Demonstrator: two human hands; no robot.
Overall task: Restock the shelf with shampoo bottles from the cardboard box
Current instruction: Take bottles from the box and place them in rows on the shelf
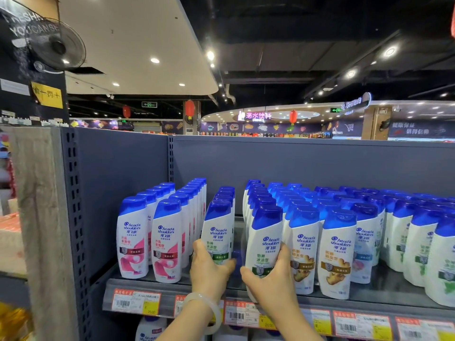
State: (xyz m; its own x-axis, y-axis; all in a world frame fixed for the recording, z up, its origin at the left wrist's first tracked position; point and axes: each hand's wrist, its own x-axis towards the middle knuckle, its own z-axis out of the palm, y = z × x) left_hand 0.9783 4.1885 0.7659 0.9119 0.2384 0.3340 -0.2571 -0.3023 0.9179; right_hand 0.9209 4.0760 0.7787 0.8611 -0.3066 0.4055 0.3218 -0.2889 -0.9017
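While you face the top shelf (384,290), each of your hands grips one shampoo bottle. Your left hand (209,269), a pale bangle (209,312) on its wrist, is curled round the lower body of a green-label bottle (218,233) at the head of its row. Your right hand (273,279) is wrapped round the base of a second green-label bottle (266,244), tilted slightly, its foot at the shelf's front edge.

Counts, along the shelf's front: 2 pink-label bottles (133,238) left of your left hand; 2 green-label in your hands; 2 ginger-picture bottles (336,257) just right of your right hand; further bottles to the right are partly cut off, count uncertain. Rows run back behind each front bottle; depth cannot be counted.

Labels: "head & shoulders" on every readable bottle, with Chinese text below. Price tags (136,302) with barcodes line the shelf's front strip; one reads "26.00". Far behind the shelf, a lit sign (258,116) reads "DRINKS".
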